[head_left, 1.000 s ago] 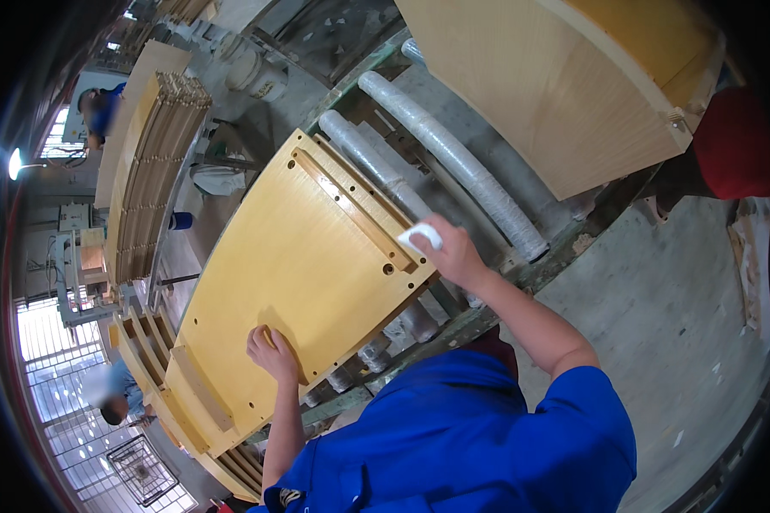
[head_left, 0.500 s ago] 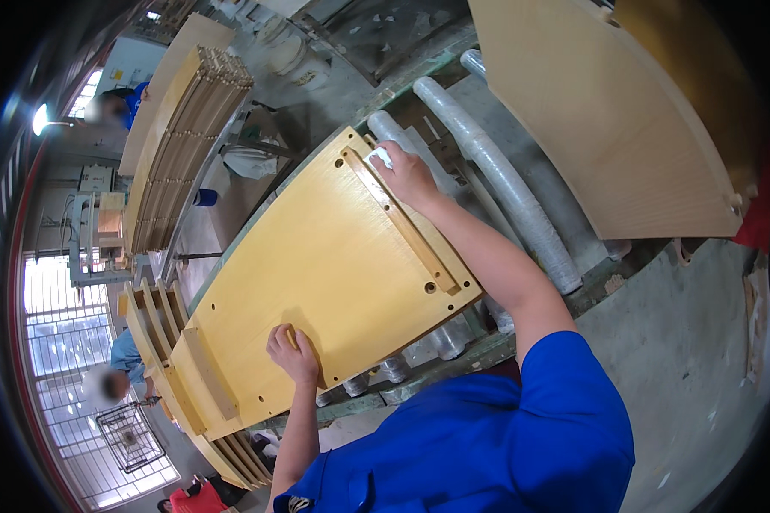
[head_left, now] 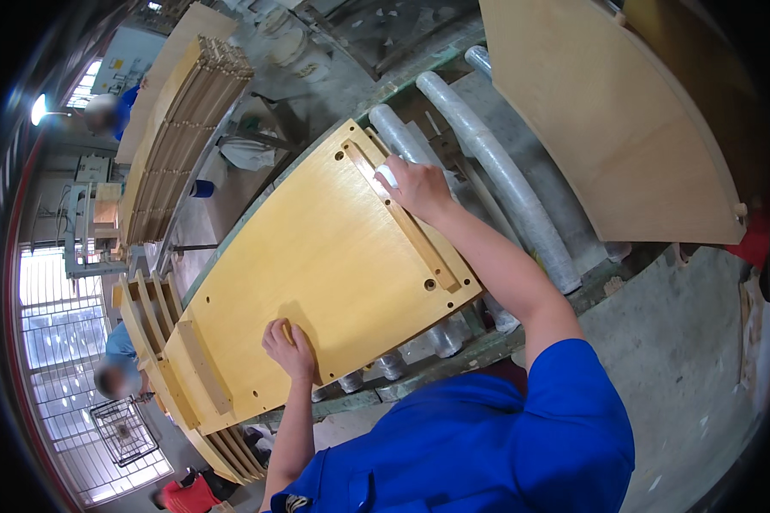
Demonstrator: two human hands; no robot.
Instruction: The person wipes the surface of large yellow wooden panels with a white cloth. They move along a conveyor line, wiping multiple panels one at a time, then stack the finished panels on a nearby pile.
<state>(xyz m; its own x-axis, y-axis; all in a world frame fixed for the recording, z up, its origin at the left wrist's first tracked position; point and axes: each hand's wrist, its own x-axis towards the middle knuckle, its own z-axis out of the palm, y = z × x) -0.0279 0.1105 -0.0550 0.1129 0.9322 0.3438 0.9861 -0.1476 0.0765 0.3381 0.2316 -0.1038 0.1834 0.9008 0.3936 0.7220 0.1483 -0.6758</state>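
A large yellow wooden panel (head_left: 274, 256) tapers toward the left, with dark holes near its edges. Along its right end runs a raised wooden strip (head_left: 406, 227); a second strip (head_left: 198, 368) crosses its left part. My right hand (head_left: 421, 188) is closed round a small white wad (head_left: 387, 176), perhaps folded cloth or paper, and presses it against the upper half of the right-hand strip. Most of the wad is hidden by my fingers. My left hand (head_left: 291, 349) rests on the panel near its front edge, fingers bent and a little apart, holding nothing.
Plastic-wrapped rollers (head_left: 505, 171) lie beneath and beyond the panel on a green-edged frame. A big curved plywood board (head_left: 607, 120) stands at upper right. Stacked curved boards (head_left: 180, 145) stand at upper left. Slatted wooden parts (head_left: 150, 316) sit by the panel's left end. Other people work at the left.
My right hand has slid the white wad a short way down along the strip, toward me. My left hand has stayed on about the same spot of the panel.
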